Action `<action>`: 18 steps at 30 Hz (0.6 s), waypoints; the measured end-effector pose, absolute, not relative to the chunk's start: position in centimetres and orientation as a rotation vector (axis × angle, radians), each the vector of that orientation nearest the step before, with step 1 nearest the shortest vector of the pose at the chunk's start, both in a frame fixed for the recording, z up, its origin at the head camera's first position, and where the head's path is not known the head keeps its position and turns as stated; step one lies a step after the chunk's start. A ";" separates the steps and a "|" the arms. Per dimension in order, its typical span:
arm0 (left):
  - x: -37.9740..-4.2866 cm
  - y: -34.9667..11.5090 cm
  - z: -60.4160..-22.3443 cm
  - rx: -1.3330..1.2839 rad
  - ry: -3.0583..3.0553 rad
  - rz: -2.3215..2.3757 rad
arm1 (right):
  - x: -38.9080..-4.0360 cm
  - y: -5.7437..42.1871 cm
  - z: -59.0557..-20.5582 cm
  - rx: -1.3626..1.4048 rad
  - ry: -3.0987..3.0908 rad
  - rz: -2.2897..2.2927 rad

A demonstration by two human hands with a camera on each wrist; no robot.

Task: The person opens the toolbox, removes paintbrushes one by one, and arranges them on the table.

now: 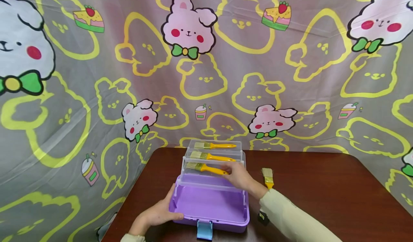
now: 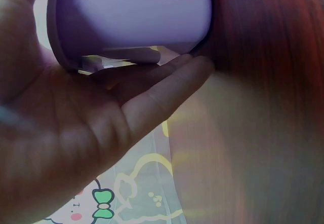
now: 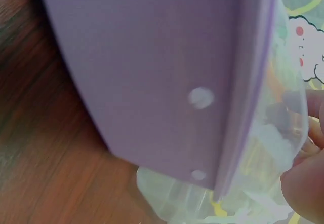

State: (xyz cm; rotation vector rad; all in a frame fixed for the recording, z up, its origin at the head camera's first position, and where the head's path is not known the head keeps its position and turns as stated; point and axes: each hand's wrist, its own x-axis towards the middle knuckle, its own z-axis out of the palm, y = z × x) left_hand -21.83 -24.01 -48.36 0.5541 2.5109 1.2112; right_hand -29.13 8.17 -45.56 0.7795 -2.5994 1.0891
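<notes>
Fingers of the right hand (image 1: 239, 176) seem clamped on a brush (image 1: 209, 169) in the lowest clear tray (image 1: 209, 186) of the purple box (image 1: 209, 202), the left hand (image 1: 158, 212) touching its side, thumb apart; placing looks underway, and release seems called for.

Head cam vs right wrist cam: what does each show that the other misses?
Only head: the left hand, the blue latch and the loose brush lying on the table.
Only right wrist: two pale round dots on the box's outer side wall.
Both: the purple box, clear plastic, right hand, dark wood table and patterned cloth.
</notes>
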 end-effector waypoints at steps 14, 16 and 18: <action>-21.7 -24.0 -48.4 0.594 2.518 1.218 | -29.4 7.4 -44.4 0.703 -2.709 1.552; -21.7 -24.0 -48.5 0.588 2.516 1.222 | -29.5 7.2 -44.5 0.699 -2.713 1.527; -21.7 -24.0 -48.6 0.587 2.515 1.228 | -29.5 7.1 -44.6 0.693 -2.709 1.478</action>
